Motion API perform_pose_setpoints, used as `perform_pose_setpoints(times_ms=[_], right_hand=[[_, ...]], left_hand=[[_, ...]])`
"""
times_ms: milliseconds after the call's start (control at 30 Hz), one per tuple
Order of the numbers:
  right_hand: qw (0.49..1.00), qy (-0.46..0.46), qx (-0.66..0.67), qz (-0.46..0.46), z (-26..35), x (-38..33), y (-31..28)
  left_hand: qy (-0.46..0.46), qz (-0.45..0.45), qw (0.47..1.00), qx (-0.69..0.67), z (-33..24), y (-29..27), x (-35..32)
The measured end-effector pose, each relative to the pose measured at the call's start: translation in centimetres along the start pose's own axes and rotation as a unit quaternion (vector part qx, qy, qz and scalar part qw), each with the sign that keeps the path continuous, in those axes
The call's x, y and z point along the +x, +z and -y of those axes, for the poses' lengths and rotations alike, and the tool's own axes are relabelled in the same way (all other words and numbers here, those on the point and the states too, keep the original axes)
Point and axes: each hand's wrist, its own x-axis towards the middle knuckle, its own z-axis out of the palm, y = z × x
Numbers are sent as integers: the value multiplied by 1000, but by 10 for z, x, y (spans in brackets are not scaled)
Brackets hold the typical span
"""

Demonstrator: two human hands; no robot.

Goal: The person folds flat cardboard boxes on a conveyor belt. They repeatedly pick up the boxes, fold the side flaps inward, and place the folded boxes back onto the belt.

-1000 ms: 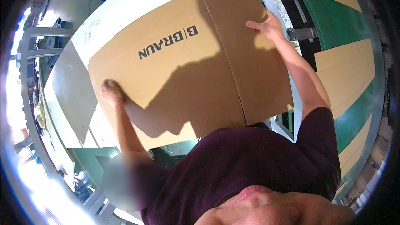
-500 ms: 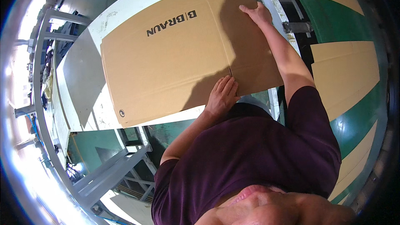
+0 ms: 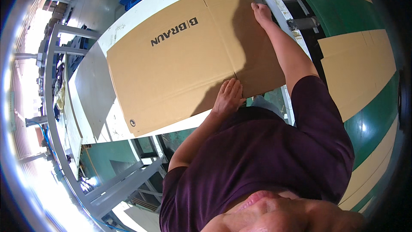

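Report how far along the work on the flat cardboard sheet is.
Done: the flattened cardboard box lies on the white table, unfolded, printed side up. In hand: the left hand presses its near edge at a crease, and the right hand rests on its far right edge. Left: no panel is raised yet; another flat cardboard sheet lies on the green conveyor.

Left hand (image 3: 228, 97) flat, right hand (image 3: 262, 13) outstretched.

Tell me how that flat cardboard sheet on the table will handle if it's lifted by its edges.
The cardboard sheet is broad and thin, so probably light but awkward. Its fold crease suggests it may bend there. The left hand and right hand rest at opposite edges; two hands seem wise.
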Motion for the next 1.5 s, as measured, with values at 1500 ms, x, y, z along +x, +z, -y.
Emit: perform_pose_setpoints(times_ms=[1500], right_hand=[[825, 184, 110, -523, -357, -427, -444]], left_hand=[[-79, 25, 996, 42, -31, -9, 4]])
